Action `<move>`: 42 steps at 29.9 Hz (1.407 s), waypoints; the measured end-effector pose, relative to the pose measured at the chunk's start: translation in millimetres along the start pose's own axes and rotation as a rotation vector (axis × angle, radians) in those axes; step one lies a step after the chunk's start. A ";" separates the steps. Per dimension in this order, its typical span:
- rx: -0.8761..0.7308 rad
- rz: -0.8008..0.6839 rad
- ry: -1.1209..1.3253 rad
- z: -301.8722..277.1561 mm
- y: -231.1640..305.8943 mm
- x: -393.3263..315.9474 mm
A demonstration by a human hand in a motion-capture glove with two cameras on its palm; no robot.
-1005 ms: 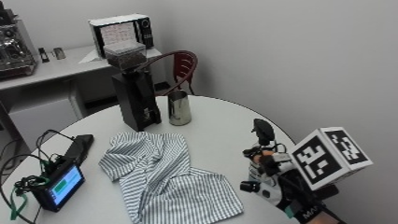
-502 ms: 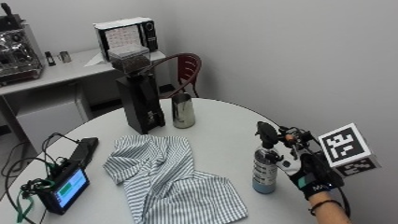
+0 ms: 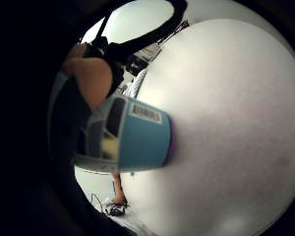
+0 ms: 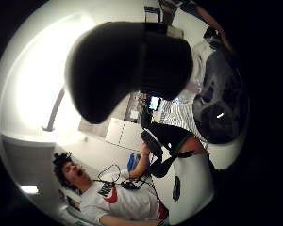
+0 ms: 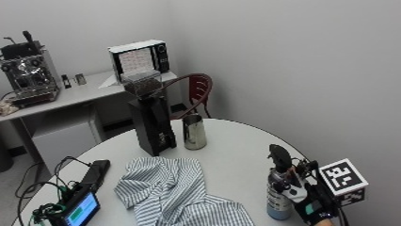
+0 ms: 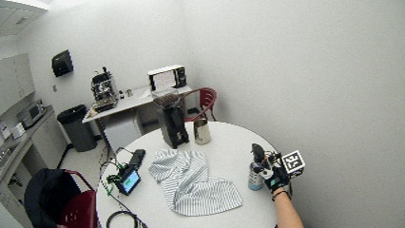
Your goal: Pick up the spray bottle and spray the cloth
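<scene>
A spray bottle [image 5: 277,200] with a pale blue body and a black trigger head stands upright near the right edge of the round white table [image 5: 241,141]. My gloved right hand [image 5: 308,201] is against its right side, fingers curled round the neck below the head. In the little finger side palm view the blue body [image 3: 140,142] sits close to the palm, just over the table top. The black head [image 4: 127,66] fills the thumb side palm view. A striped cloth [image 5: 179,190] lies crumpled on the table, left of the bottle and apart from it.
A black coffee grinder [image 5: 150,120] and a steel jug [image 5: 194,132] stand at the table's far side. A small screen with cables [image 5: 78,209] and a black device [image 5: 94,172] lie at the left edge. A red chair [image 5: 197,89] stands behind the table.
The outside camera has moved, so the whole picture has shifted. My hand covered the bottle's body a second ago; now it sits at the bottle's right side, and the bottle stands in plain view.
</scene>
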State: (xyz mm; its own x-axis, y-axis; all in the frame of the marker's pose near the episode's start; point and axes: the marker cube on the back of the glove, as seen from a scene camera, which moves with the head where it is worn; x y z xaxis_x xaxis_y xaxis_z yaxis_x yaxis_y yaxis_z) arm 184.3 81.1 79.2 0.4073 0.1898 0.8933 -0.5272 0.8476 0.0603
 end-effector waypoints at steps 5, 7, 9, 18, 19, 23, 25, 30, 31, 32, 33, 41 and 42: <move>0.037 -0.041 0.033 0.8 1.6 -5.7; 0.050 -0.052 0.046 -1.1 1.2 -8.8; 0.064 -0.059 0.044 -3.5 1.4 -11.1; -0.021 -0.138 -0.007 -2.8 6.3 -59.3; -0.048 -0.137 0.007 -0.2 5.1 -65.6; -0.154 -0.091 0.055 11.0 -1.9 -81.0; -0.200 -0.057 0.068 15.6 -6.2 -83.4; -0.324 -0.009 0.098 31.6 -17.7 -91.1; -0.345 -0.007 0.109 35.5 -19.6 -93.7; -0.362 -0.005 0.120 39.8 -21.3 -96.6; -0.374 -0.003 0.130 44.3 -22.7 -99.2; -0.475 0.069 0.253 81.0 -19.0 -77.8; -0.482 0.068 0.253 82.2 -19.6 -78.1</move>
State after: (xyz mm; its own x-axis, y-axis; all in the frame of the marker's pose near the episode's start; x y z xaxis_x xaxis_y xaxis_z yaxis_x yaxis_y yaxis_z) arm 101.5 8.9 44.8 0.5821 0.3147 0.7497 -0.1815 0.9491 -0.2575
